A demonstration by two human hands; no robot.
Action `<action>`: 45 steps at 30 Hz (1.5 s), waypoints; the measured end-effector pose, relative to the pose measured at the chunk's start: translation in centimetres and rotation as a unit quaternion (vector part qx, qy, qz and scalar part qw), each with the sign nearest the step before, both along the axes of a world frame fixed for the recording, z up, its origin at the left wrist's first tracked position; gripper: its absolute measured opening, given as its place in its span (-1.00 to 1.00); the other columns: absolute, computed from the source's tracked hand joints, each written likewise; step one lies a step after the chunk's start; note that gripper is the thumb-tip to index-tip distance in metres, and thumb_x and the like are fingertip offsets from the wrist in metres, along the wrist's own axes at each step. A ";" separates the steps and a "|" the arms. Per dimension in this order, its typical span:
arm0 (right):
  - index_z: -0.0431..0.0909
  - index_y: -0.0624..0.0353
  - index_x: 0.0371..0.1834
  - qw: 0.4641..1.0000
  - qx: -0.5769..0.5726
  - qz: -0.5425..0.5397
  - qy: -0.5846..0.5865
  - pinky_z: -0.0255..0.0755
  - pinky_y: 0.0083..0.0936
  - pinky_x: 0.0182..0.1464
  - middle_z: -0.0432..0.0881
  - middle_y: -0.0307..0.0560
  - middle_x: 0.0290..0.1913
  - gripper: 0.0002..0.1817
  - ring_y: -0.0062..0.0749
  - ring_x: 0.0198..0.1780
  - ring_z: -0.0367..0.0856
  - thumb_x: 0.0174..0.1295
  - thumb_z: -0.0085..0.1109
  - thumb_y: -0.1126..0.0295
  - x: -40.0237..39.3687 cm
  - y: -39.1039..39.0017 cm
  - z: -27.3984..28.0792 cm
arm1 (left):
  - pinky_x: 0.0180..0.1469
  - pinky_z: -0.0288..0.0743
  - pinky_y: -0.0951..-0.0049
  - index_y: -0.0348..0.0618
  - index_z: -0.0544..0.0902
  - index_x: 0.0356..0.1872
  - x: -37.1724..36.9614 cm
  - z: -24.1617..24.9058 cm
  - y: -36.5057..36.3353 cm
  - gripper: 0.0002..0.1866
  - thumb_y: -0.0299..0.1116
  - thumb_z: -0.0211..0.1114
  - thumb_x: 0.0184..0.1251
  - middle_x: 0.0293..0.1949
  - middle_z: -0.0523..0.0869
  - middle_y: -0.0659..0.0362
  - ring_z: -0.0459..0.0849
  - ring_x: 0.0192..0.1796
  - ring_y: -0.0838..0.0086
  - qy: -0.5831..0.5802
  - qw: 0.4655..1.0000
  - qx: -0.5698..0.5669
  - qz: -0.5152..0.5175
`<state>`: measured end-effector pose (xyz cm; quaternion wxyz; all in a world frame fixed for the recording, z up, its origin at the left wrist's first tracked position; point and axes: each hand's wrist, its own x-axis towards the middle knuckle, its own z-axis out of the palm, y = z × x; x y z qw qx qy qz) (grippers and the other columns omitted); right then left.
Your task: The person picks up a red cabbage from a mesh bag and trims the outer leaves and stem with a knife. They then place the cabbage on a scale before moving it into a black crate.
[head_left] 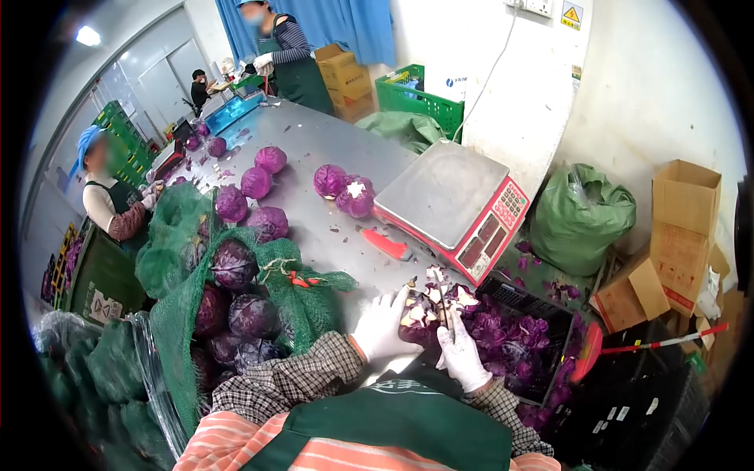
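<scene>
My left hand [385, 323], in a white glove, grips a red cabbage [428, 308] with white cut patches at the near edge of the steel table [330, 149]. My right hand [462, 355], also gloved, holds a knife [446, 308] whose blade rests against the cabbage. Both hands sit just above a black crate [534, 302] full of purple cabbage trimmings [510, 337].
A green net sack [228, 306] of red cabbages lies to my left. Loose cabbages [259, 182], a red-handled knife [386, 245] and a red scale [455, 204] sit on the table. Three other people work at the far side. Green bags and cardboard boxes [683, 220] stand on the right.
</scene>
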<state>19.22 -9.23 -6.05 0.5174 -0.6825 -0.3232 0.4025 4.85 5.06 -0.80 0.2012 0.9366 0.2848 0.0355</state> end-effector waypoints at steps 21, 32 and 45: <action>0.34 0.07 -0.16 0.960 0.033 -0.188 0.203 0.41 -0.43 -0.76 0.41 -0.13 -0.62 -0.77 -0.41 -0.80 0.41 0.51 -0.15 0.16 0.4 -0.1 -4.7 | 0.34 0.33 0.14 -0.42 0.19 0.32 -2.0 -1.7 -1.5 0.19 0.14 0.61 -0.27 0.22 0.40 -0.22 0.40 0.29 -0.04 -0.089 0.993 0.009 0.073; 0.29 0.28 0.29 0.963 0.096 -0.177 0.180 0.39 -0.53 -0.72 0.45 -0.13 -0.68 -0.57 -0.50 -0.78 0.41 0.53 -0.17 0.21 -2.6 -2.3 -2.2 | 0.46 0.17 0.20 -0.37 0.13 0.43 -4.6 -0.8 2.0 0.23 0.09 0.58 -0.25 0.39 0.25 -0.26 0.25 0.44 -0.04 -0.051 0.996 -0.056 -0.053; 0.37 0.12 0.37 0.979 0.035 -0.131 -0.153 0.51 -0.63 -0.50 0.63 -0.17 -0.16 -0.33 -0.68 -0.38 0.56 0.16 0.38 0.37 2.1 -3.9 1.6 | 0.29 0.39 0.11 -0.43 0.14 0.39 -1.5 -1.3 0.7 0.26 0.28 0.50 -0.23 0.28 0.33 -0.24 0.40 0.28 -0.10 -0.016 0.999 -0.019 0.046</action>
